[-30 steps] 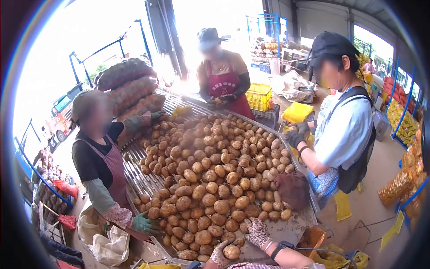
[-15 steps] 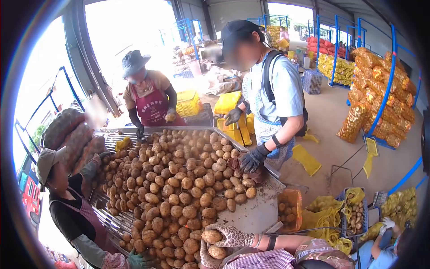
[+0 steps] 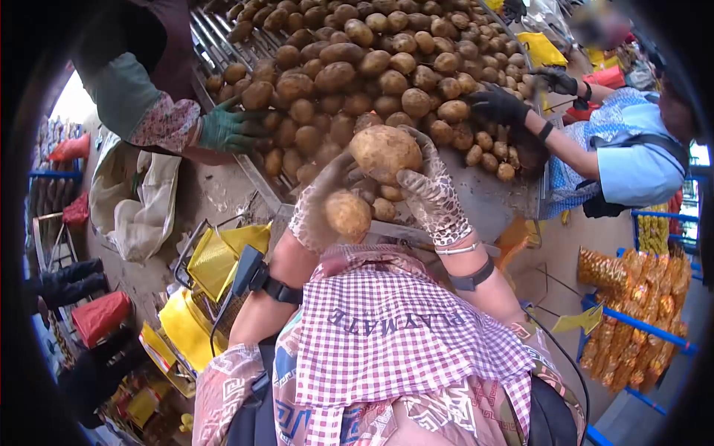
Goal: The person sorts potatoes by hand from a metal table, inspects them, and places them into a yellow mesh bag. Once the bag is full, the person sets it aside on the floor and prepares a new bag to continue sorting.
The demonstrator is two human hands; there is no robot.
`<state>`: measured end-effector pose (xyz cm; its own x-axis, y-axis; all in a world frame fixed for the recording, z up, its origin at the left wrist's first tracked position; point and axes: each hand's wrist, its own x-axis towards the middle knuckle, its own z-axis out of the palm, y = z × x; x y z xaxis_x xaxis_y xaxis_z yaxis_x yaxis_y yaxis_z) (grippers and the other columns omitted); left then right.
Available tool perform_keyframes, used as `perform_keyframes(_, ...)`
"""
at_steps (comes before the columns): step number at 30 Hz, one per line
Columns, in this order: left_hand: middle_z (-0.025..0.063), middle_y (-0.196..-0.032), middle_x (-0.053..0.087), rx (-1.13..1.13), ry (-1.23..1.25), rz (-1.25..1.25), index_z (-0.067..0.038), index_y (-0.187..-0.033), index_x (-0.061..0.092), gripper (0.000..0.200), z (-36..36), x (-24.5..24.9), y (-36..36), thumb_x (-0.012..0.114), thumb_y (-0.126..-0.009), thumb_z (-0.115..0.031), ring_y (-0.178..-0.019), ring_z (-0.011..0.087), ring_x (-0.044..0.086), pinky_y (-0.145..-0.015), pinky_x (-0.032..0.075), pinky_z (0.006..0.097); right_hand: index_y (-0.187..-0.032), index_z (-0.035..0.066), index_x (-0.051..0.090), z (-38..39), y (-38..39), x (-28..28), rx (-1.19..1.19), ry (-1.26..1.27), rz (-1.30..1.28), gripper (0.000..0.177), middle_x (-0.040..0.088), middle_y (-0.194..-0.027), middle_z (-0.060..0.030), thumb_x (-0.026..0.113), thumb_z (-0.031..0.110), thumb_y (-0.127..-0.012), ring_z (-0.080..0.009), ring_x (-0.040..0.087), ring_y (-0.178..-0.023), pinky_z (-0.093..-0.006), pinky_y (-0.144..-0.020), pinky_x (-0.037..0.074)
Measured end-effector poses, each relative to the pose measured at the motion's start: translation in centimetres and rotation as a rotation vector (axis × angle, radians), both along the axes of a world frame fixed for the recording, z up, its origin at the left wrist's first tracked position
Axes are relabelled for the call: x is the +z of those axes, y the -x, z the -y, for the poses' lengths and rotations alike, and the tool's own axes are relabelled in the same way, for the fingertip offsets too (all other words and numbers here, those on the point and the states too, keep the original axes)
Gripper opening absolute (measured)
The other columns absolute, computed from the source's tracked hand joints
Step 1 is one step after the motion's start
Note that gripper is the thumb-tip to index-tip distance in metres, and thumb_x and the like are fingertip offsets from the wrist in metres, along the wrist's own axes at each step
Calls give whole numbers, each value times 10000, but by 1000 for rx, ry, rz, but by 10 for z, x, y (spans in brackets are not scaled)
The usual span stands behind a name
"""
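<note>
Just above centre, toward 12 o'clock: right hand (image 3: 435, 195) in leopard-print glove grips the large potato (image 3: 385, 154), fingers and thumb on its right side. Side hold leaves the near face exposed; looks too broad to enclose in one palm. Left hand (image 3: 318, 201), matching glove, cups the smaller potato (image 3: 348, 214), at 7 o'clock from the large one; palm cradle probably frees the fingertips, which reach up by the large one's left side. Can't tell if they touch.

Potato pile (image 3: 335, 78) spans 11 to 1 o'clock on the slatted metal worktop (image 3: 216, 41); metal rim (image 3: 256, 182) presumably limits roll-off.

Room: best at 3 o'clock, where sheet metal (image 3: 491, 186) shows right of the right hand. Tight at 10: co-worker's green glove (image 3: 230, 128) against the pile. At 2, another co-worker's black glove (image 3: 500, 105) by the potatoes. Checked apron (image 3: 409, 334) at 6 limits pull-back.
</note>
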<state>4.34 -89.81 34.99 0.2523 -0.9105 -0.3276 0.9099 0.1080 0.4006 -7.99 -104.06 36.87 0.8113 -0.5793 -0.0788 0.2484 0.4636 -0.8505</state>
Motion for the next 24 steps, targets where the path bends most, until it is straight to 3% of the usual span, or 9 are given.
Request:
perform_keyframes(2,146,-1280,519,48,11,2,-35,-1413,347,687,-8,0,-15,589,-908,-431,-1061,234,590,-827,553,359,-1342,46,418,-1,-20,-1,22,24,33,755,500,-1303,-92,819,149,-711,-216,484,-1207,-363,-1029,422)
perform_keyframes(4,155,-1320,483,38,42,20,-62,-1440,319,713,-17,-5,-15,566,-912,-472,-1074,251,584,-837,550,371,-1375,41,378,-3,-25,-5,63,374,-98,817,449,-1348,-88,826,171,-704,-219,442,-1259,-368,-1072,373)
perform_keyframes(6,168,-1331,472,84,-27,53,-78,-1443,320,729,-30,-1,-18,546,-908,-520,-1081,257,581,-849,546,389,-1364,48,400,-11,-34,-2,79,470,-110,797,452,-1364,-97,818,116,-689,-224,425,-1285,-369,-1073,371)
perform_keyframes(8,175,-1328,479,97,5,-7,-72,-1428,338,723,-41,-6,-26,518,-914,-547,-1111,267,570,-878,532,409,-1306,48,476,-20,-45,2,76,1016,-162,686,505,-1329,-115,761,-13,-685,-273,461,-1265,-381,-1076,364)
perform_keyframes(10,179,-1330,480,126,-35,-92,-70,-1419,345,681,-55,-5,-31,528,-926,-502,-1155,295,550,-932,506,451,-1296,52,495,-33,-61,5,189,1030,-39,639,490,-1350,-135,710,-31,-700,-301,448,-1283,-392,-1086,351)
perform_keyframes(12,185,-1319,489,168,222,-465,-66,-1410,351,628,-66,-4,-28,545,-937,-431,-1183,319,532,-975,476,495,-1311,40,477,-45,-69,9,424,1087,-24,611,471,-1366,-143,680,-14,-737,-282,435,-1297,-387,-1088,349)
perform_keyframes(13,194,-1311,495,225,149,-349,-63,-1391,370,616,-78,-15,-28,579,-922,-403,-1189,334,527,-995,456,520,-1328,30,458,-55,-73,-9,412,490,94,599,450,-1383,-141,676,14,-770,-253,440,-1291,-381,-1087,349)
perform_keyframes(16,172,-1197,578,316,-37,-104,-25,-1326,434,803,-109,-10,-31,703,-776,-544,-993,282,633,-821,571,432,-1328,-8,442,-42,-71,-41,298,299,-114,526,483,-1356,-117,634,27,-839,-218,468,-1259,-357,-1065,374)
perform_keyframes(24,102,-1011,650,781,-468,-158,-71,-1143,575,555,-276,-104,-86,706,-797,-485,-838,257,659,-719,591,402,-1264,-24,490,-41,-29,-84,122,272,-360,389,548,-1256,-115,564,19,-884,-209,556,-1142,-341,-1002,448)
